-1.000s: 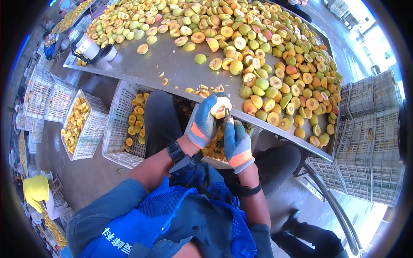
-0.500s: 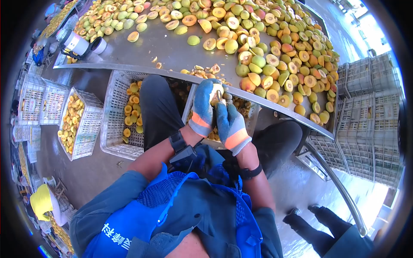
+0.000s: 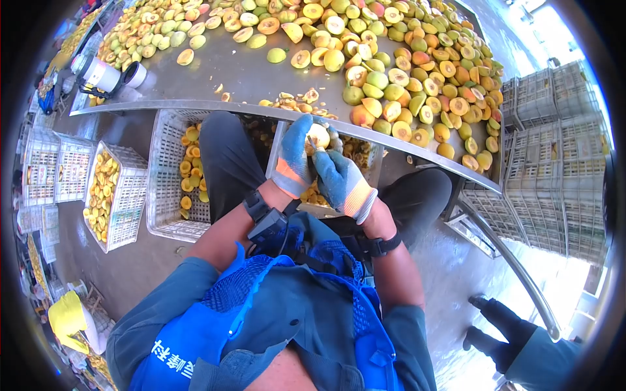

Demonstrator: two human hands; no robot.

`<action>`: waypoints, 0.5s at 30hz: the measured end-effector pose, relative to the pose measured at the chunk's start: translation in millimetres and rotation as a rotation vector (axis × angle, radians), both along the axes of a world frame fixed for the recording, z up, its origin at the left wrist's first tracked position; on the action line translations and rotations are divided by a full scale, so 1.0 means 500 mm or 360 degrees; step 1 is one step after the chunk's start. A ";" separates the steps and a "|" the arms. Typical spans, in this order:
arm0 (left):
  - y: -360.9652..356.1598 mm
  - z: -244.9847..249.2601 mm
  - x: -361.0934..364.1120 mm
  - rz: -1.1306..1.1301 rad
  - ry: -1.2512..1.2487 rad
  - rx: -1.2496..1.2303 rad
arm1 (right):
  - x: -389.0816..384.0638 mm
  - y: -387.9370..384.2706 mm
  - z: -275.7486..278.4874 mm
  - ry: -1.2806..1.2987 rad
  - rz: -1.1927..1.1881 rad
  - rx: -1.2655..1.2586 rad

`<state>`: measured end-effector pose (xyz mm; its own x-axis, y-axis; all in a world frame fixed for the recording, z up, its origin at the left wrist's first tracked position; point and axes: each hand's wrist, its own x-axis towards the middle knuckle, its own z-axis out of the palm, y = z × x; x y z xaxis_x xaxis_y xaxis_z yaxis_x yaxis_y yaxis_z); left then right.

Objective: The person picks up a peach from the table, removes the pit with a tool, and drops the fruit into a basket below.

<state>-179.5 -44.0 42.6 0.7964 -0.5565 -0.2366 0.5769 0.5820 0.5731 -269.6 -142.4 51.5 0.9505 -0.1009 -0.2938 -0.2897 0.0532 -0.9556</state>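
In a blue-and-grey glove with an orange band, my left hand [image 3: 295, 156] is closed around a pale halved fruit [image 3: 319, 135] at the table's front edge. My right hand [image 3: 339, 179], gloved alike, is pinched against the fruit's near side, on a small thin dark tool [image 3: 313, 144] that is mostly hidden by the fingers. Both hands are above a crate [image 3: 373, 171] of fruit pieces between my knees. Fruit scraps [image 3: 297, 103] lie on the metal table just beyond the hands.
Halved fruits [image 3: 417, 78] are heaped across the metal table [image 3: 195, 81]. White crates with yellow fruit [image 3: 104, 189] stand at left, and stacked crates [image 3: 554, 169] at right. A curved metal rail [image 3: 515, 267] and a person's legs [image 3: 499, 332] are at lower right.
Both hands have shifted slightly left in view with the fruit, and my right hand has turned more sideways. The table and crates have also slid left in view. The person at lower right has moved.
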 end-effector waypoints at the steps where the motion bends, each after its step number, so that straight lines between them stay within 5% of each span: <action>1: -0.004 -0.002 -0.002 -0.0006 0.0013 -0.0014 | -0.002 -0.006 0.007 0.0004 0.0034 -0.0043; 7: 0.008 0.006 -0.010 -0.0022 0.0083 0.0129 | -0.003 -0.009 0.023 0.0049 0.0151 -0.0154; 15: 0.020 -0.011 -0.008 -0.0299 -0.0124 0.0289 | -0.031 -0.041 0.058 0.0485 0.0331 0.1032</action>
<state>-183.6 -34.0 37.0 0.7031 -0.6500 -0.2884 0.6151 0.3525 0.7052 -285.0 -163.1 80.3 0.7980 0.3552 -0.4868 -0.6024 0.4944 -0.6267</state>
